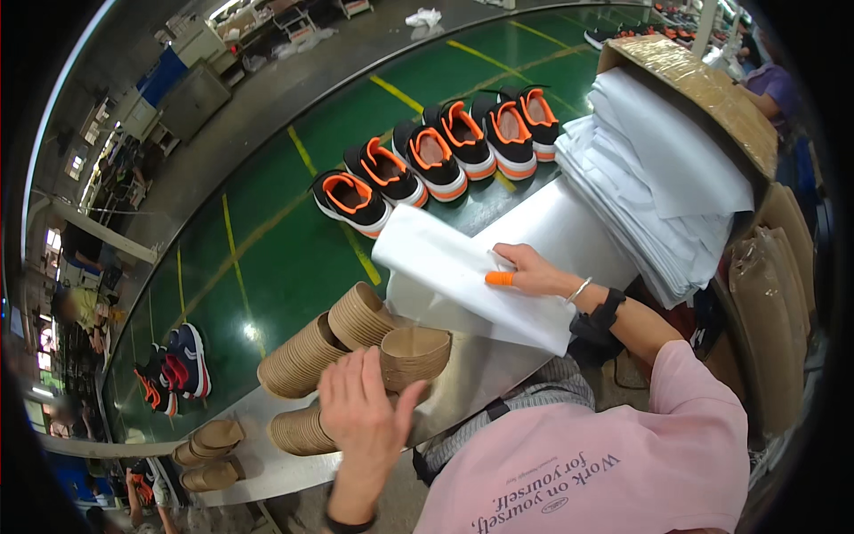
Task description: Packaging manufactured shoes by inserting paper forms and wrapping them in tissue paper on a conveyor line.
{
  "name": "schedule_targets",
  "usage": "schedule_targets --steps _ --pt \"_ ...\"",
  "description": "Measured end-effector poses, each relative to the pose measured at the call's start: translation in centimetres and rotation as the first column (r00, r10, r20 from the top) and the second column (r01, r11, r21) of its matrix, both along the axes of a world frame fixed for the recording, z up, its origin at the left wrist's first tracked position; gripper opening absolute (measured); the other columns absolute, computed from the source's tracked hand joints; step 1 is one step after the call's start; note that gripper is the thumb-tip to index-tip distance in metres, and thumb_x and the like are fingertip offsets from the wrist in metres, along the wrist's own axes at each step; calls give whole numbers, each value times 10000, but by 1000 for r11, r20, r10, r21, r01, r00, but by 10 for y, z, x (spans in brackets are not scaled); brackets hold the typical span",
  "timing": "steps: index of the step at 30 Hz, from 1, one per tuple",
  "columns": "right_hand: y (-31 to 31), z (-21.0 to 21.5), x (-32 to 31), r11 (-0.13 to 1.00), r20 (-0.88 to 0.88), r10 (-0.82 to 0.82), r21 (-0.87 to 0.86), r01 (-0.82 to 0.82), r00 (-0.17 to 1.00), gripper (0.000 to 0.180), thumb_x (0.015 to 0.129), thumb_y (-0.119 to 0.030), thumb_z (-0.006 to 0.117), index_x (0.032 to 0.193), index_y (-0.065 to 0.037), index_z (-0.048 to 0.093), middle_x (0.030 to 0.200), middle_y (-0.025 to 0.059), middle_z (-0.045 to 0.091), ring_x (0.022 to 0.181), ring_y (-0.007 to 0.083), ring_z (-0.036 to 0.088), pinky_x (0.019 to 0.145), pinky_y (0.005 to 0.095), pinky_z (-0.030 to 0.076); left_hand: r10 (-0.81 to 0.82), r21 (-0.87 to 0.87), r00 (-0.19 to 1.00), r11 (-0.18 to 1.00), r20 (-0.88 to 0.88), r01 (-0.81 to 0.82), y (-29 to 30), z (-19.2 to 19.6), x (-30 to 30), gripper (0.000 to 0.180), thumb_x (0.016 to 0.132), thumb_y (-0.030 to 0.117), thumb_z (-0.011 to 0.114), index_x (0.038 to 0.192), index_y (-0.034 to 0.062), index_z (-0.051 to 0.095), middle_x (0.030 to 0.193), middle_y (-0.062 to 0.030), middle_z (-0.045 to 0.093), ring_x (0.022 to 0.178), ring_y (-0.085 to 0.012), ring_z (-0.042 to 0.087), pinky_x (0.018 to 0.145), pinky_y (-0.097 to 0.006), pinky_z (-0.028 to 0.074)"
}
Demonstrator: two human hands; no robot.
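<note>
My right hand, with an orange finger cover on one digit, holds a sheet of white paper that is partly rolled over. Some of its fingers are hidden by the paper. To the left, my left hand is open, fingers stretched and thumb apart. It is over nested stacks of brown moulded cardboard shoe forms, beside the end one, a single rounded form; whether it touches them I cannot tell. Beyond the paper stand several black sneakers with orange linings, in a row.
A thick pile of white paper lies at the right, beside an opened cardboard box. The metal bench runs along a green conveyor belt. More shoes sit at the far left, near smaller brown forms. Other people work beyond.
</note>
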State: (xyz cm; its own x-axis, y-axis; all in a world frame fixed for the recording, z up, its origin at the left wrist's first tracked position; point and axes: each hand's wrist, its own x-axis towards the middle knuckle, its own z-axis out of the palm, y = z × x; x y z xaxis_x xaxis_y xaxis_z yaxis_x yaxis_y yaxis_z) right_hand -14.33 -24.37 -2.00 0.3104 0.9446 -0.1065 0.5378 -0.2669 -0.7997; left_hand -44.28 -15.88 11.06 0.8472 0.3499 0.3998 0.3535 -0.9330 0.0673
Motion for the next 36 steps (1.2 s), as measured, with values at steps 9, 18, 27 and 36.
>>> schedule_targets --steps 9,18,27,36 --pt "-30 6 52 890 772 -450 346 296 449 398 751 -175 721 1070 -1 557 906 169 598 956 306 571 785 365 455 166 -147 976 978 137 -146 -12 -55 23 801 668 333 782 1247 -82 416 1064 -205 554 941 -329 526 878 -439 376" --pt "7 56 -137 839 -164 442 424 -341 882 157 799 -117 677 897 -23 598 771 55 608 673 146 566 581 271 450 -141 -208 986 971 -86 120 2 -28 -10 926 583 266 833 1326 -31 367 959 -119 595 949 -263 567 1002 -456 316" --pt "29 19 -178 865 -496 197 494 88 846 77 891 -64 558 851 0 575 725 -14 543 685 52 457 608 223 403 -58 -231 996 972 -62 42 34 -34 -37 838 609 300 816 1283 -7 424 1101 -155 590 1068 -274 547 1027 -475 298" --pt "11 85 -105 674 -514 666 725 -142 540 115 892 -107 603 882 5 578 866 4 574 797 65 524 719 219 432 -64 -674 919 661 388 330 9 -27 -6 755 667 206 815 1267 -36 425 1085 -132 598 1010 -217 575 900 -336 442"
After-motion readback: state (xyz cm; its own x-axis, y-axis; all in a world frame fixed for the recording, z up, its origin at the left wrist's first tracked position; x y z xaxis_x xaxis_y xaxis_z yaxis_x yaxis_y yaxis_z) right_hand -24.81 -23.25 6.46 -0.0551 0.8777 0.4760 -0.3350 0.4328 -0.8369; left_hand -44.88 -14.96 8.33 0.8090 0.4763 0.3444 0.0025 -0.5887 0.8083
